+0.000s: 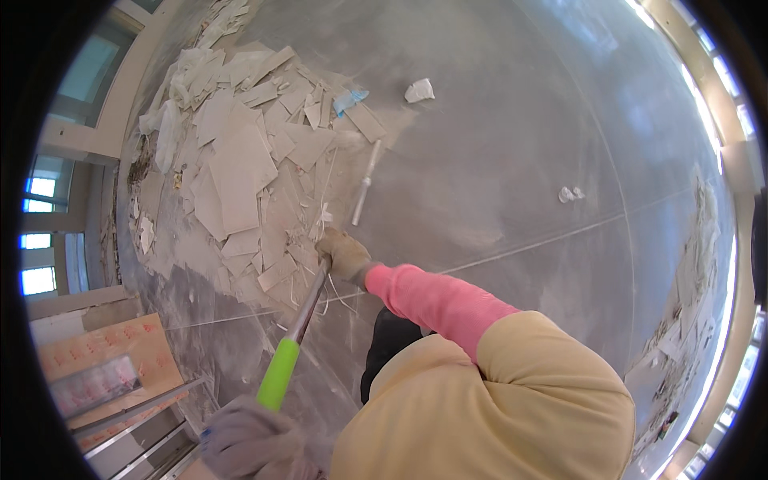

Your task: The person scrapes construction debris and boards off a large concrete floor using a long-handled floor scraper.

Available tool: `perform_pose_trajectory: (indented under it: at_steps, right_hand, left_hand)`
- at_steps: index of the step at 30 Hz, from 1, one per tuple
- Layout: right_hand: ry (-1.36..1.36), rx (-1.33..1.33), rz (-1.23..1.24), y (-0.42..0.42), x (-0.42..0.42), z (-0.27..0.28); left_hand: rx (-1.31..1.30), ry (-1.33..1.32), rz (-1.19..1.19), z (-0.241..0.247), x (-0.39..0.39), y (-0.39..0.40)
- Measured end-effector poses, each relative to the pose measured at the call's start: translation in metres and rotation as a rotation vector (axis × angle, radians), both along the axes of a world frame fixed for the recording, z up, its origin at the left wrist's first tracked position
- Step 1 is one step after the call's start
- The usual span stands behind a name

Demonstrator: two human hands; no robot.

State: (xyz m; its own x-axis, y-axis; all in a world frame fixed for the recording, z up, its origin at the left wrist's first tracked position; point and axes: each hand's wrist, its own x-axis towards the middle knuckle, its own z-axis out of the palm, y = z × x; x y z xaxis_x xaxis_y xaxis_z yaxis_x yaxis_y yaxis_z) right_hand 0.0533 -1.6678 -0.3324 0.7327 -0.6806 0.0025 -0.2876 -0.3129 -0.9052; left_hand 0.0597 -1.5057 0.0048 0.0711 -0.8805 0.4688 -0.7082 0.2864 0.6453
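Observation:
A long metal handle (309,309) with a bright green grip (278,373) runs slantwise between my two hands. My right hand (343,255), in a dusty work glove, is closed around the metal part at its upper end. Near the bottom edge, my left hand (249,441), gloved too and somewhat blurred, holds the handle just below the green grip. Whatever the handle's far end carries cannot be made out. Beyond my right hand lies a heap of broken pale boards (240,168), with white ties (324,215) close to the glove.
A white tube (363,192) lies beside the heap, near a blue plastic scrap (350,101). White crumpled pieces (420,90) rest on the grey floor. A metal ladder-like frame (144,405) and a brown printed board (108,348) stand lower left. More debris (672,342) lines the right side.

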Motion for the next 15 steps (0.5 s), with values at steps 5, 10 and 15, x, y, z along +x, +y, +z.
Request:
perform_pose_trajectory:
  at_steps: [5,10,15]
  right_hand:
    - [0.045,-0.215,-0.020,-0.013,-0.052,0.025]
    - [0.652,-0.083,-0.244,-0.102,-0.164,-0.057]
    - [0.459,-0.153,-0.268,-0.206,-0.119,-0.054]
  left_hand:
    - [-0.027,0.172,-0.069,-0.002,0.078,-0.020]
    - [0.310,0.694,-0.033,-0.070,0.050,-0.124]
    - [0.128,0.630,-0.107,-0.095,0.060,-0.189]
